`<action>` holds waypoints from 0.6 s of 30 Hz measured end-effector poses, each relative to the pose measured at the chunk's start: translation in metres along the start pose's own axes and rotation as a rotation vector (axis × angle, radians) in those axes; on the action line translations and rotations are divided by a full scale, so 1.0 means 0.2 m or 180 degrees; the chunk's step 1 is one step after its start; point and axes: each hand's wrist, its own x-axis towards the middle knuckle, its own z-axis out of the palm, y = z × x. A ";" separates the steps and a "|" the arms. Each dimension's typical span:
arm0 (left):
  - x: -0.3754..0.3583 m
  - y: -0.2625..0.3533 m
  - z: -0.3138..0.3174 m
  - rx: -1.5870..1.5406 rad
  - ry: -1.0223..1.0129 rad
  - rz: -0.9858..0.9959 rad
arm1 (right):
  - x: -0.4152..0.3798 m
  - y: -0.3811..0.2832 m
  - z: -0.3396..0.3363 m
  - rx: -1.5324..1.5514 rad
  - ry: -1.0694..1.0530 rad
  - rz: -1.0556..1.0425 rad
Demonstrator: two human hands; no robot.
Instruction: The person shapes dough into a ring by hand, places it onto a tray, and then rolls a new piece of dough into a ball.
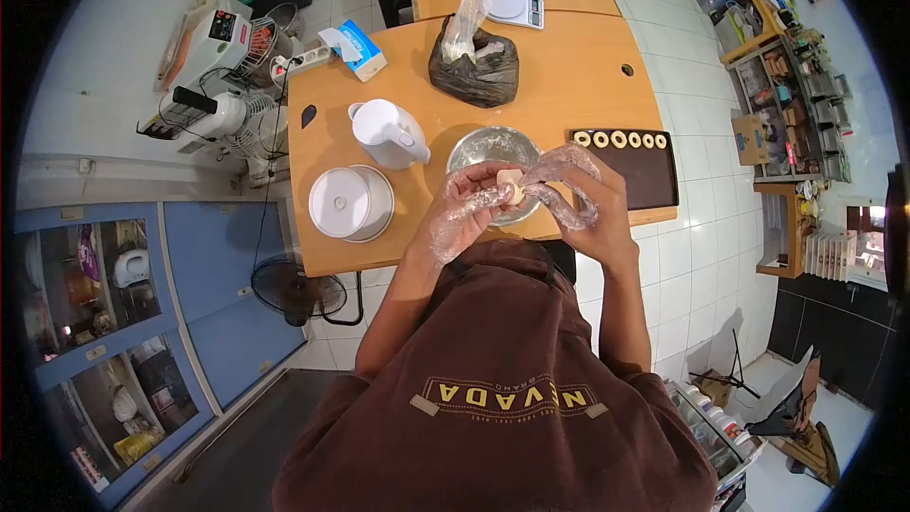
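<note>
Dough, one small pale piece: raised above the metal bowl, at the fingertips of two hands in thin, clear plastic gloves. Left hand: thumb and fingers closed on the piece, pinching it. Right hand: fingers bent in at its right side; whether they gripped or only touched could not be told. Handling, as judged: light, soft, easily dented or torn, apt to stretch under its own weight; perhaps tacky, the loose film likely to slip or crease against it. Best hold: the thick part, between the pads, with light and even pressure, thin edges spared. Nearby, to the right: dark tray, six pale rings in one row along its far edge.
</note>
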 end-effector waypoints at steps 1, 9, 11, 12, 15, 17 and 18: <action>0.00 0.00 0.00 0.0064 0.0009 0.0029 | 0.00 0.00 0.00 -0.0013 0.0027 0.0023; -0.01 0.02 0.12 0.1404 0.0450 0.0870 | 0.05 -0.07 0.03 0.0309 0.0374 0.0129; -0.01 0.01 0.12 0.1373 0.0490 0.1061 | 0.00 0.01 0.04 0.0137 0.0349 0.0125; -0.02 0.00 0.12 0.1359 0.0512 0.1157 | -0.01 0.02 0.04 0.0053 0.0336 0.0123; -0.02 -0.01 0.14 0.1817 0.0598 0.1333 | -0.01 0.00 0.05 -0.0121 0.0406 -0.0007; -0.02 0.00 0.17 0.1851 0.0597 0.1349 | -0.02 0.01 0.06 -0.0209 0.0474 -0.0042; -0.02 0.00 0.18 0.1869 0.0596 0.1358 | -0.02 0.00 0.07 -0.0252 0.0509 -0.0060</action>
